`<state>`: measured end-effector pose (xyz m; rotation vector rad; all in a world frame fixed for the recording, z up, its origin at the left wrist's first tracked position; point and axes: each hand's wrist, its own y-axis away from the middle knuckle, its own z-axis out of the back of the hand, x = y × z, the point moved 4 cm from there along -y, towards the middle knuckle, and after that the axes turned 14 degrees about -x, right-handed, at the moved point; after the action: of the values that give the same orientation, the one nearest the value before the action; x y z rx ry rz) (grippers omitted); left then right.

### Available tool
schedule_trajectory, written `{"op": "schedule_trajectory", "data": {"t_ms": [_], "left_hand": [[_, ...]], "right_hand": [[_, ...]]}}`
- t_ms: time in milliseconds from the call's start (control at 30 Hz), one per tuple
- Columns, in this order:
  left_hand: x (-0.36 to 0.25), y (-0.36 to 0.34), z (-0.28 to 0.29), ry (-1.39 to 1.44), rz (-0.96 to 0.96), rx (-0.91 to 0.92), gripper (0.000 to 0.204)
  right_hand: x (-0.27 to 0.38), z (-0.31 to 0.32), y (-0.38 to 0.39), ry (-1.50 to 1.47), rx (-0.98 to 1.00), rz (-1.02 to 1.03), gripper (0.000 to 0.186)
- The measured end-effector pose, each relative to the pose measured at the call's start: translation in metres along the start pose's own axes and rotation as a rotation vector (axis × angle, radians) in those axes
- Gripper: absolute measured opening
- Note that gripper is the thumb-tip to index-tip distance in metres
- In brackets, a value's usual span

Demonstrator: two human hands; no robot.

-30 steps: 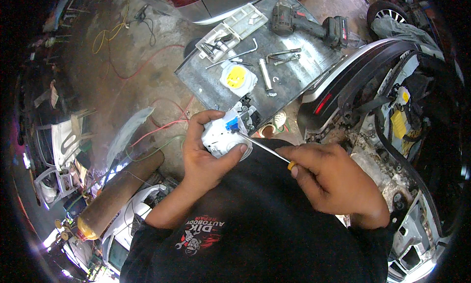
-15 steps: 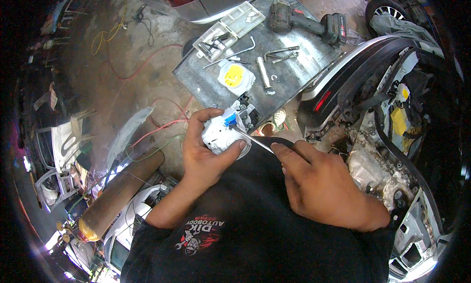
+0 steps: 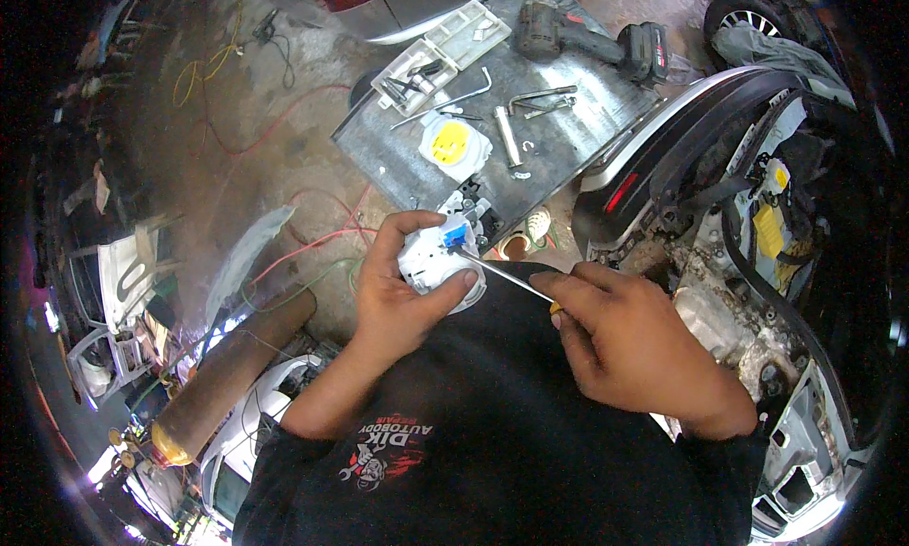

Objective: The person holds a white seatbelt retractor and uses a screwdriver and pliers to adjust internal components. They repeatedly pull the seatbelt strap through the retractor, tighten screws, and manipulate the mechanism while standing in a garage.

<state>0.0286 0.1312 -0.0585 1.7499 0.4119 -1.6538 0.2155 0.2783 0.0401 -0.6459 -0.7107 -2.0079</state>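
A round white plastic part (image 3: 428, 268) with a blue connector piece (image 3: 455, 235) sits in my left hand (image 3: 402, 295), the thumb across its near side and the fingers around its far left edge. My right hand (image 3: 620, 338) is closed around a screwdriver; a bit of yellow handle shows beneath the fingers. The slim metal shaft of the screwdriver (image 3: 507, 275) points left, its tip touching the white part just below the blue piece. Past my hands, a similar round part with a yellow centre (image 3: 453, 144) lies on the metal table (image 3: 379, 153).
A cordless impact wrench (image 3: 578, 39), an open parts case (image 3: 440, 58), hex keys (image 3: 540, 99) and a metal socket tube (image 3: 508, 134) lie on the table. To the right stands an opened car body (image 3: 653, 167). Red hoses (image 3: 303, 248) cross the floor at left.
My right hand has shifted slightly right and the screwdriver's yellow handle now shows. The white part has turned and moved a little to the right, its blue piece tilting.
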Motion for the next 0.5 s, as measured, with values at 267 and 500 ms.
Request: {"op": "schedule_trajectory", "data": {"t_ms": [267,500], "left_hand": [[0.000,0.001,0.000,-0.011,0.002,0.002,0.062],[0.000,-0.001,0.001,0.058,0.100,-0.021,0.068]], "right_hand": [[0.009,-0.002,0.005,0.212,-0.095,0.078,0.052],[0.007,0.008,0.006,0.097,-0.077,0.018,0.045]]}}
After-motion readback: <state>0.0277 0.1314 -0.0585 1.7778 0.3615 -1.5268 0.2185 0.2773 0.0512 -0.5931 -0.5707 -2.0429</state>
